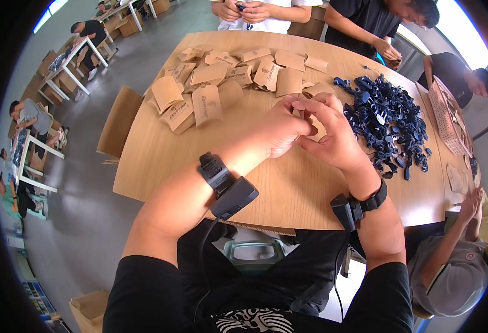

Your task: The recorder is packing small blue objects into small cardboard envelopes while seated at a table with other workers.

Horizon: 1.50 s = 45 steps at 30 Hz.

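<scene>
My left hand (286,126) and my right hand (331,132) meet above the middle of the wooden table (266,188). The fingers of both are bent, with their tips brought together. A small tan patch shows between them, but I cannot tell what they hold, if anything. Beyond and to the left of my hands lies a loose pile of brown cardboard pillow boxes (206,104) with dark print. Close to my right hand, on its right side, a heap of small dark blue pieces with thin cables (385,119) resembles bundled earphones.
A pink perforated basket (448,119) stands at the table's right edge. People work across from me and at my right. An open carton (120,123) is beside the table's left edge. White tables (66,77) with seated people line the far left.
</scene>
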Available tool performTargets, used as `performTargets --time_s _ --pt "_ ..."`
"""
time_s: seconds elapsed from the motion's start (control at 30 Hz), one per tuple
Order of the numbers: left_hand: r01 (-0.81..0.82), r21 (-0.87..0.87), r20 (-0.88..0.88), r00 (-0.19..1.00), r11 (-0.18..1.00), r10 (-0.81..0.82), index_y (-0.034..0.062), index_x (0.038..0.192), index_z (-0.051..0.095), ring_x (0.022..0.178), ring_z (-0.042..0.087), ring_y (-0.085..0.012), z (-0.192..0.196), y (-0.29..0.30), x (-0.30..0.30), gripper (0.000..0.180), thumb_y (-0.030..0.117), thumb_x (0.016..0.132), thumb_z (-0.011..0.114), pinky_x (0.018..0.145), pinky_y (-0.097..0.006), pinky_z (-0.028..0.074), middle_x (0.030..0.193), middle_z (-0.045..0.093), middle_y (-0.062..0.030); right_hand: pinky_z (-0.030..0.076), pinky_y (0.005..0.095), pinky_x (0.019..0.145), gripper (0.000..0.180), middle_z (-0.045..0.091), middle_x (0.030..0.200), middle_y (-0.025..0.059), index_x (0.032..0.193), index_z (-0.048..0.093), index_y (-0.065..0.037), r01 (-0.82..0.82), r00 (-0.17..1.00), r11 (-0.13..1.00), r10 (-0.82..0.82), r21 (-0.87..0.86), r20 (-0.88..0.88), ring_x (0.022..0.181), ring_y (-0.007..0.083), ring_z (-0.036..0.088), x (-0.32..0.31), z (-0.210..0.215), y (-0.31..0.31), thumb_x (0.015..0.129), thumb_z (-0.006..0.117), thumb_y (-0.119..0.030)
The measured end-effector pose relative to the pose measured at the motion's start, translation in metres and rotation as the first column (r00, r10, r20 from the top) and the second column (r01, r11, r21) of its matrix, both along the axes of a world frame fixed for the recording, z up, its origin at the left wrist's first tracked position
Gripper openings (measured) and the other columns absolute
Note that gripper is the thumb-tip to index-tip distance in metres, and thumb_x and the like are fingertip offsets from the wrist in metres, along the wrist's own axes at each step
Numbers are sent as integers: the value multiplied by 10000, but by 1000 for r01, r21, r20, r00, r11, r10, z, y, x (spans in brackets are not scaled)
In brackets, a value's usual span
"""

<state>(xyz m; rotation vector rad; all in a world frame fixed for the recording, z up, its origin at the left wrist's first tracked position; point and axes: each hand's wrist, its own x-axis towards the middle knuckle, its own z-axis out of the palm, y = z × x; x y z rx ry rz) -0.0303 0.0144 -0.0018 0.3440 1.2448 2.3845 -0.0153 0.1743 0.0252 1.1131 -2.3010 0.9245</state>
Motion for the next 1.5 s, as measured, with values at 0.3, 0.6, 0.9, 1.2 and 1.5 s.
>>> performTargets --time_s 0.3,0.6,0.9,1.2,1.5 --pt "-21 -88 26 999 996 24 57 933 549 758 547 -151 -2 -4 -3 315 -144 700 489 580 -273 447 919 515 -63 451 361 869 596 644 1119 117 1212 604 -21 -164 984 983 170 -88 62 991 252 561 -6 6 4 664 816 -120" --pt "19 -1 196 980 1000 -19 127 831 435 710 490 -159 3 -6 0 260 -74 689 517 581 -298 390 882 480 -68 488 267 760 252 702 988 135 1085 596 55 -78 959 839 211 -538 191 865 161 649 -16 -12 15 921 631 -133" --pt "26 35 121 992 999 -30 128 782 481 870 575 -218 3 -1 3 205 -56 716 542 693 -383 498 938 509 -61 447 231 629 276 698 862 72 1010 620 24 180 913 829 59 -530 404 744 82 580 -28 -18 25 986 570 -246" --pt "115 67 226 966 991 -128 128 780 481 856 564 -226 6 -15 -2 187 -28 719 563 635 -354 470 920 512 -52 439 220 570 286 692 819 62 992 635 8 217 904 828 29 -516 427 706 65 579 -32 -23 25 985 575 -272" --pt "84 -197 145 988 977 -56 127 850 539 870 596 -168 17 -7 8 163 121 851 702 704 -331 514 930 571 -20 430 225 550 309 687 748 55 959 662 14 281 889 797 -7 -535 458 624 59 540 -33 -21 27 972 594 -287"
